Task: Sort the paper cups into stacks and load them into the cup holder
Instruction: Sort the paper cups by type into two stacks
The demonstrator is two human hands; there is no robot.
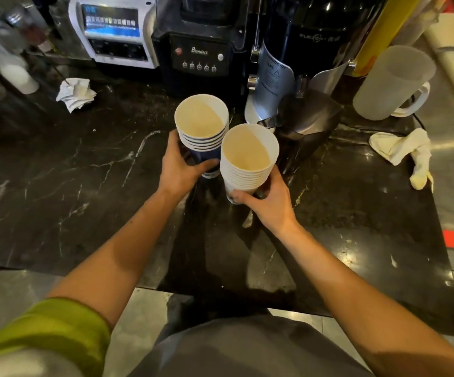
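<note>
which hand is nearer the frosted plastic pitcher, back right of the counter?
Right. The right hand, gripping the white cup stack, sits below-left of the frosted pitcher. The left hand, holding the blue cup stack, is farther left.

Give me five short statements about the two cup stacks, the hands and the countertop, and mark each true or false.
1. The left hand grips the stack of blue-sided paper cups. True.
2. The right hand is empty. False: it grips the stack of white paper cups.
3. The frosted plastic pitcher stands at the left of the dark marble countertop. False: it stands far right.
4. A crumpled white paper napkin lies left of the black blender base. True.
5. Both stacks are upside down. False: their open mouths face up.
</note>
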